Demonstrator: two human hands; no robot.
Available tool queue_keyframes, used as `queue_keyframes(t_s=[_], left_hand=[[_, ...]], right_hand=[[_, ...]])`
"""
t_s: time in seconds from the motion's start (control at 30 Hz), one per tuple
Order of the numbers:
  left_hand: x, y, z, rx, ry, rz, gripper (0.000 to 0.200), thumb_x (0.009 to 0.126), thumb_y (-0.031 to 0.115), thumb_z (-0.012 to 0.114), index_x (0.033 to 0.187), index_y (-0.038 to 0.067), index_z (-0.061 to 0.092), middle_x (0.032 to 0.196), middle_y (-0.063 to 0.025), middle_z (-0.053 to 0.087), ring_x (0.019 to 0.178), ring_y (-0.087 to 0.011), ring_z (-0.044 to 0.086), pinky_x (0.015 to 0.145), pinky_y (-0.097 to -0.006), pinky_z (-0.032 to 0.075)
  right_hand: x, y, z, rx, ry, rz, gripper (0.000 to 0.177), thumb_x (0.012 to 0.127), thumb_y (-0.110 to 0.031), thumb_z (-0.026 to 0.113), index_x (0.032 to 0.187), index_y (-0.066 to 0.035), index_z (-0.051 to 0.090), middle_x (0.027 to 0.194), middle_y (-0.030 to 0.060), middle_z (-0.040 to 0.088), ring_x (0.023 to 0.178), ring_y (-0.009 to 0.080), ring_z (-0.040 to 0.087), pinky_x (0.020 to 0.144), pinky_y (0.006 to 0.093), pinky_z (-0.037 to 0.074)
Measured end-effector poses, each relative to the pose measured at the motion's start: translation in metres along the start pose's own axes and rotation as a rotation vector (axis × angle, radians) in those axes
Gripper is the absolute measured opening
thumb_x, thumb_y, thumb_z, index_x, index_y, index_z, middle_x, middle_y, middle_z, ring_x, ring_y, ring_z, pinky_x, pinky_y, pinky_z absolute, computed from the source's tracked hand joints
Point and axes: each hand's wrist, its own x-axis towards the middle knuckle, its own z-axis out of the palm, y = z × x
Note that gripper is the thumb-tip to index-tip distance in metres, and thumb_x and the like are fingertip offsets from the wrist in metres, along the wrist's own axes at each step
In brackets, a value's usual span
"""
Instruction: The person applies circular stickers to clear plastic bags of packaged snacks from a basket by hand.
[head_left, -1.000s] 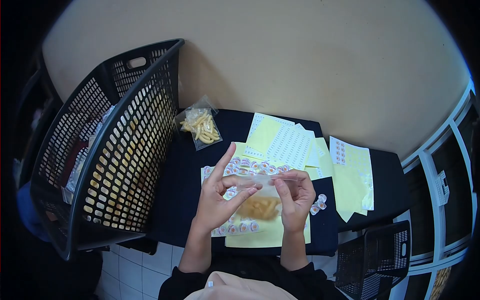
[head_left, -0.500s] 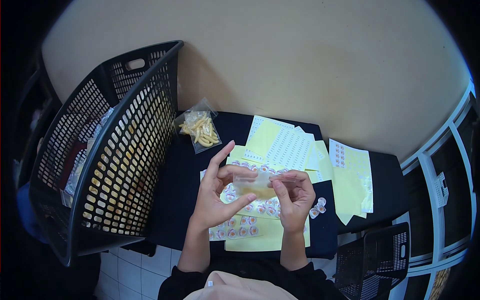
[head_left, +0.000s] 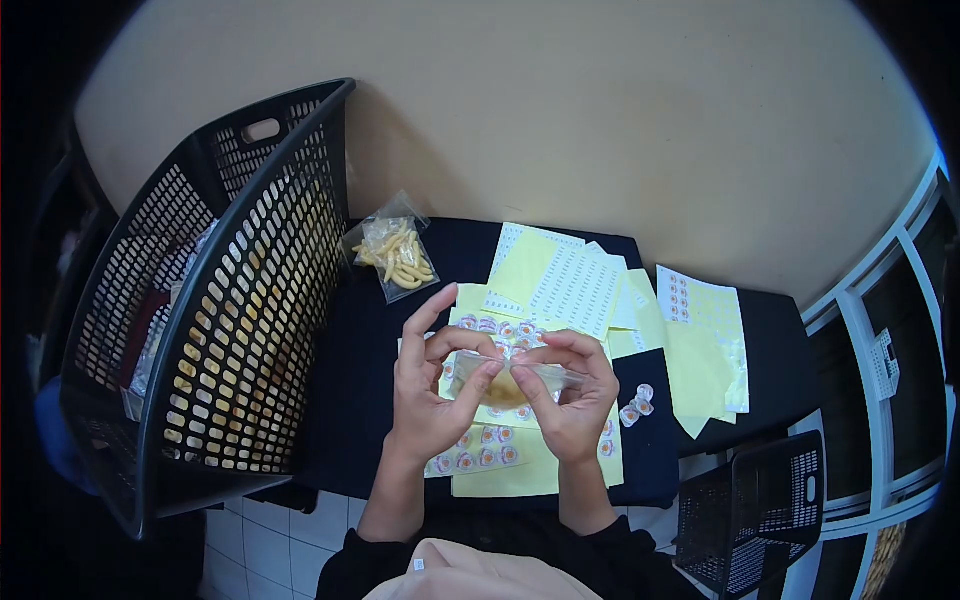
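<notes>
Between my two hands is a small clear plastic bag [head_left: 506,391], with a yellowish patch showing in or through it. My left hand [head_left: 428,385] pinches its upper left edge between thumb and forefinger. On the other side my right hand [head_left: 577,388] grips the upper right edge, thumb in front. Beneath the bag lie sticker sheets [head_left: 485,455] with rows of round orange-and-white stickers, on top of yellow backing paper [head_left: 540,478]. A few loose round stickers [head_left: 636,406] rest on the dark cloth right of my right hand.
A large black perforated basket [head_left: 235,300] holding plastic-wrapped goods stands at the left. Clear bags of pale yellow finger-shaped pieces [head_left: 405,262] lie near the wall. More printed sheets [head_left: 575,290] spread behind and right. A smaller black basket [head_left: 750,510] sits low at right.
My left thumb and forefinger have closed on the bag's edge, where they were apart before. My right hand has shifted slightly left, and the bag now hangs lower between both hands.
</notes>
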Motion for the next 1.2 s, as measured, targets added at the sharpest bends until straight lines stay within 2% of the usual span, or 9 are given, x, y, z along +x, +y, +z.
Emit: queue_keyframes(t_s=[0.1, 0.23, 0.3, 0.5, 0.7, 0.97, 1.2], left_hand=[[-0.004, -0.001, 0.003, 0.004, 0.024, 0.019, 0.054, 0.071, -0.006, 0.056, 0.118, -0.004, 0.030, 0.077, -0.0087, 0.057, 0.077, -0.0126, 0.055, 0.074, -0.0240, 0.041], [-0.007, -0.002, 0.001, 0.063, 0.004, 0.057, 0.053, 0.071, -0.006, 0.055, 0.118, -0.004, 0.030, 0.077, -0.0092, 0.056, 0.076, -0.0126, 0.055, 0.073, -0.0237, 0.041], [-0.008, -0.003, -0.003, 0.067, -0.019, 0.042, 0.056, 0.073, -0.006, 0.055, 0.121, -0.004, 0.026, 0.078, -0.0069, 0.052, 0.077, -0.0097, 0.051, 0.074, -0.0214, 0.040], [-0.004, 0.003, -0.008, -0.004, 0.078, 0.016, 0.059, 0.073, -0.005, 0.056, 0.122, -0.004, 0.023, 0.077, -0.0071, 0.053, 0.077, -0.0111, 0.052, 0.075, -0.0227, 0.041], [-0.003, 0.008, -0.010, 0.001, 0.073, -0.006, 0.063, 0.073, -0.005, 0.057, 0.124, -0.004, 0.019, 0.075, -0.0085, 0.058, 0.077, -0.0132, 0.057, 0.076, -0.0243, 0.043], [-0.001, 0.006, -0.013, -0.079, 0.087, -0.084, 0.065, 0.075, -0.004, 0.055, 0.126, -0.006, 0.014, 0.074, -0.0110, 0.062, 0.080, -0.0163, 0.060, 0.078, -0.0262, 0.043], [0.002, 0.001, -0.018, 0.123, 0.056, -0.002, 0.069, 0.076, -0.002, 0.055, 0.128, -0.008, 0.010, 0.077, -0.0110, 0.064, 0.079, -0.0148, 0.060, 0.083, -0.0270, 0.041]], right_hand=[[-0.002, 0.001, 0.004, -0.012, 0.009, -0.076, 0.029, 0.066, 0.002, 0.066, 0.091, -0.001, 0.051, 0.073, 0.0078, 0.062, 0.075, 0.0121, 0.058, 0.077, 0.0271, 0.041], [-0.006, 0.002, 0.007, 0.058, 0.021, -0.029, 0.031, 0.066, 0.002, 0.065, 0.093, 0.000, 0.050, 0.075, 0.0082, 0.061, 0.076, 0.0128, 0.058, 0.077, 0.0273, 0.040], [-0.006, 0.000, 0.009, 0.060, 0.011, -0.036, 0.033, 0.067, 0.003, 0.065, 0.095, 0.000, 0.048, 0.075, 0.0083, 0.060, 0.076, 0.0135, 0.058, 0.077, 0.0275, 0.040], [-0.001, -0.001, 0.004, 0.160, 0.023, -0.048, 0.038, 0.070, 0.005, 0.060, 0.103, 0.000, 0.043, 0.077, 0.0086, 0.061, 0.079, 0.0158, 0.059, 0.079, 0.0270, 0.039], [-0.004, -0.002, -0.007, 0.065, 0.001, -0.038, 0.036, 0.070, 0.004, 0.061, 0.102, 0.003, 0.045, 0.073, 0.0082, 0.062, 0.080, 0.0151, 0.059, 0.080, 0.0281, 0.038], [0.003, -0.003, -0.022, -0.078, -0.054, -0.087, 0.040, 0.073, 0.001, 0.059, 0.110, 0.007, 0.044, 0.078, 0.0100, 0.064, 0.081, 0.0152, 0.060, 0.086, 0.0284, 0.037], [0.004, 0.002, -0.026, -0.072, -0.036, 0.030, 0.033, 0.074, 0.001, 0.059, 0.104, 0.006, 0.050, 0.079, 0.0084, 0.065, 0.082, 0.0146, 0.060, 0.085, 0.0274, 0.037]])
